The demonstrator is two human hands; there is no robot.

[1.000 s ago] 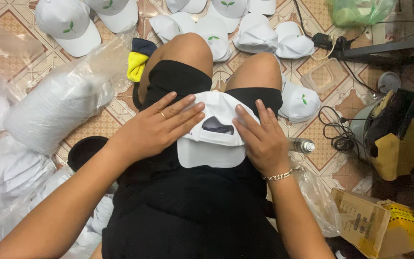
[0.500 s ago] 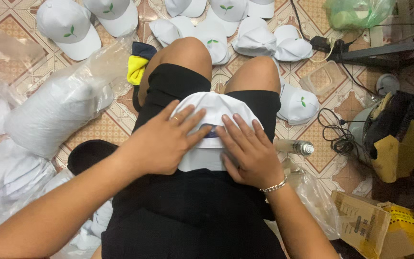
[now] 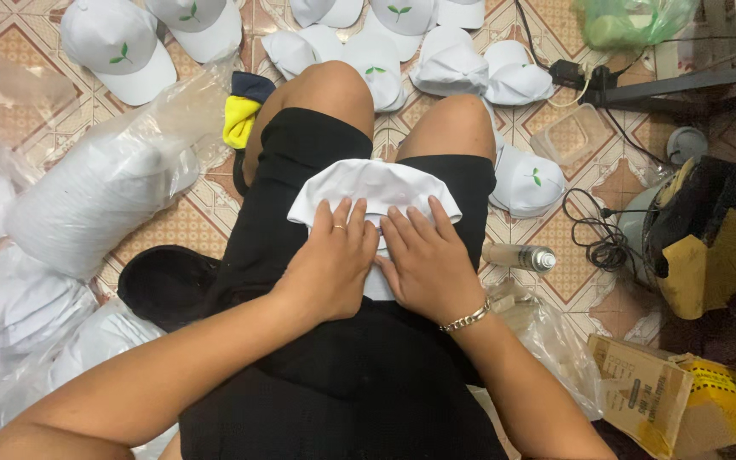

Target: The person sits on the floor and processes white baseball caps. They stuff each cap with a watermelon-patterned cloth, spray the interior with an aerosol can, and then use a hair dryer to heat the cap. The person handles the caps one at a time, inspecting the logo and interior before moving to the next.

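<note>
A white cap [image 3: 368, 183] lies flattened on my lap, across my black shorts [image 3: 296, 170]. My left hand [image 3: 330, 264] presses flat on its near left part, fingers together and pointing away from me. Right beside it my right hand [image 3: 423, 264], with a bracelet at the wrist, presses the near right part. The two hands touch each other and cover the cap's brim side. Neither hand grips the cap; both lie on top of it.
Several white caps with a green leaf mark [image 3: 117, 47] lie on the tiled floor beyond my knees. Clear plastic bags of white caps [image 3: 104, 187] pile at left. A spray can [image 3: 517, 255], cables [image 3: 598, 238], a cardboard box [image 3: 649, 400] and dark gear sit at right.
The cap was turned from showing its dark underside to lying flattened white side up. Both hands slid together from its sides to its near half.
</note>
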